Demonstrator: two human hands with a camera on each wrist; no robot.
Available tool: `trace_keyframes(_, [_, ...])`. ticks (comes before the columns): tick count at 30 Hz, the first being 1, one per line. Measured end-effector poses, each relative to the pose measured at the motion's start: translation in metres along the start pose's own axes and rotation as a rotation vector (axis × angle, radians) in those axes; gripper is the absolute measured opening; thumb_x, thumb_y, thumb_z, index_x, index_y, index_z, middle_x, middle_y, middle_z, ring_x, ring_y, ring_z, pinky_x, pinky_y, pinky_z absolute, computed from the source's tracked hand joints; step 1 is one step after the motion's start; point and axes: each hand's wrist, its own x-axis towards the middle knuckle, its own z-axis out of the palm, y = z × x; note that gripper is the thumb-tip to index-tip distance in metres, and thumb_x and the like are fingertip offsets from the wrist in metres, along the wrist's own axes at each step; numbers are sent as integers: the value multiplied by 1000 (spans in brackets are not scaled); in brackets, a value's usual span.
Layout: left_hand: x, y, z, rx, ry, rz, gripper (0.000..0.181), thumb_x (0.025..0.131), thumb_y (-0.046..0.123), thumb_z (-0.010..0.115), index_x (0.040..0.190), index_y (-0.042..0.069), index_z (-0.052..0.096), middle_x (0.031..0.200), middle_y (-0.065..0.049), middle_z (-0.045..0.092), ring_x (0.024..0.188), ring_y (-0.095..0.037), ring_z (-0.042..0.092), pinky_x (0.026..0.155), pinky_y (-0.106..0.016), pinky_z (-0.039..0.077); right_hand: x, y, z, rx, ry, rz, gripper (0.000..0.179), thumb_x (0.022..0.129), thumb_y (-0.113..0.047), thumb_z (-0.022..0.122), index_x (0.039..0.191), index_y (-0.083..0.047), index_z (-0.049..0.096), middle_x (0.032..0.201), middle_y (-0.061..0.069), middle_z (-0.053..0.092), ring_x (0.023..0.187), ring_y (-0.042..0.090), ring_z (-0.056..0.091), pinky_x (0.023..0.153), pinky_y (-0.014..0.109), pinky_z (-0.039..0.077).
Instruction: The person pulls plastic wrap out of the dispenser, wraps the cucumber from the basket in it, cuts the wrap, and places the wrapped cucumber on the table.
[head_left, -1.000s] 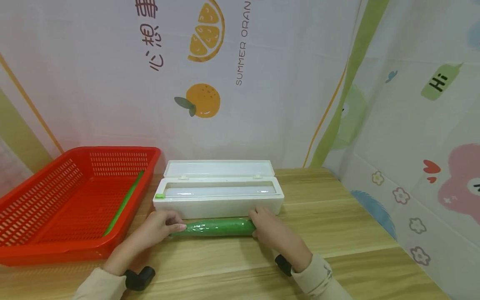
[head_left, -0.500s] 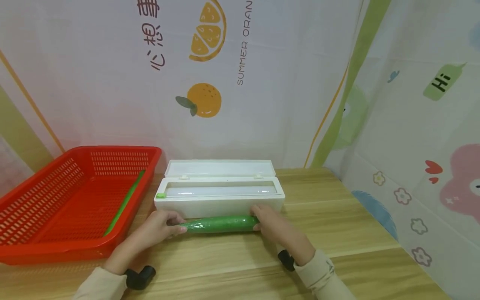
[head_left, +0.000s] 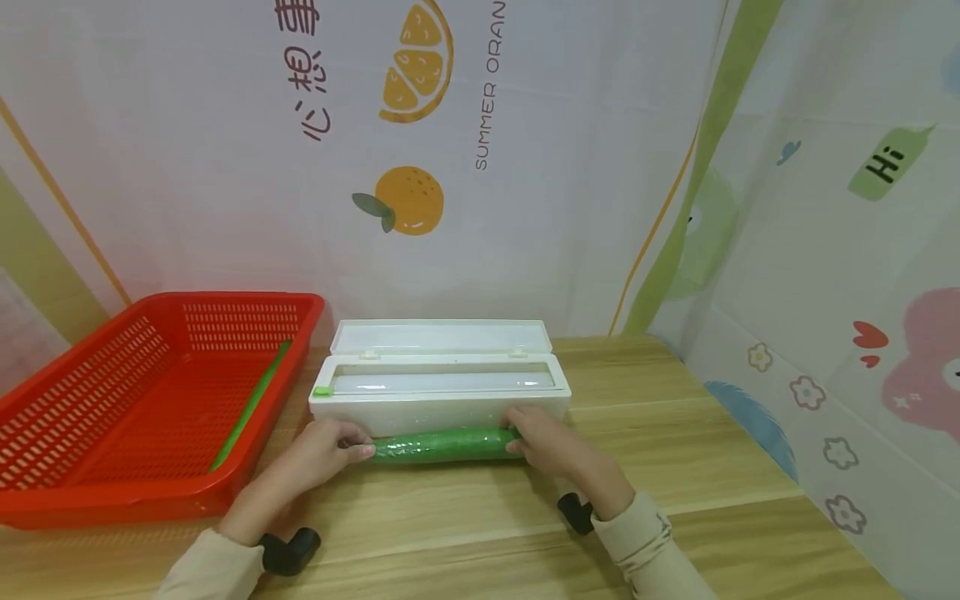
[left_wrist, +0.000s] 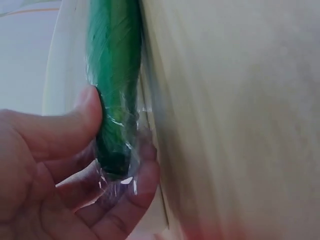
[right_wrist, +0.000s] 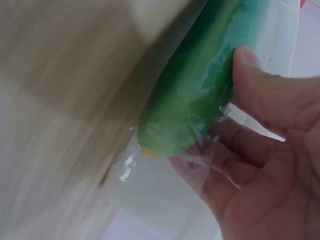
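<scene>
A cucumber (head_left: 446,447) wrapped in clear cling film lies crosswise in front of a white cling film dispenser (head_left: 442,414). My left hand (head_left: 321,454) holds its left end. In the left wrist view, the thumb presses the side of the cucumber (left_wrist: 114,60) and the fingers curl round the tip, where film bunches up. At the other end my right hand (head_left: 553,443) grips it, thumb on one side and fingers behind. Loose film (right_wrist: 127,170) sticks out past that tip in the right wrist view. The dispenser's lid (head_left: 441,337) stands raised, with a film roll inside.
On the left stands a red plastic basket (head_left: 97,508), with a long thin green thing (head_left: 251,408) along its right wall. A green slider (head_left: 322,391) sits at the dispenser's left end. Printed cloth (head_left: 600,167) hangs behind the wooden table (head_left: 450,533).
The cucumber has shifted slightly right and away from me, closer to the dispenser. Both hands have kept hold of its ends, the right one moving a little further right.
</scene>
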Motion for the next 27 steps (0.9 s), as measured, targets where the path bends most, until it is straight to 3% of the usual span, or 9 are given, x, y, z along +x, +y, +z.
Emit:
trace_keyframes(5, [0,2,1,18,2,-32,8,78,12,71,79,4,72,76,-2,67,73,-13,54,68,-31,46,-1,1,-2,11,-20,-3,20,90,-8,56,108,2,55,107,13,59,103,27,54,89,42,45])
trace_keyframes(9, [0,2,1,22,2,-15,12,80,14,69,79,3,73,72,-2,67,68,-11,51,62,-28,44,-2,1,-4,11,-37,-5,21,92,-8,53,110,2,54,107,14,58,100,26,53,86,41,45])
trace_keyframes(16, [0,4,1,-13,-12,-79,14,83,14,66,75,3,70,57,3,52,55,-9,43,52,-22,34,-2,1,-5,-19,-59,4,21,95,-10,48,112,1,53,109,14,56,101,26,50,86,42,43])
trace_keyframes(22, [0,6,1,-40,-21,-111,16,84,12,65,71,3,66,51,2,49,47,-8,45,49,-24,38,-3,1,-4,-40,-56,-15,19,97,-7,43,111,2,52,110,15,54,106,31,49,90,45,41])
trace_keyframes(27, [-2,7,2,-73,6,-149,16,82,12,68,71,4,59,55,1,49,49,-10,48,49,-25,41,-3,0,-2,-27,-48,2,17,98,-8,41,109,1,51,106,13,54,105,31,49,90,45,41])
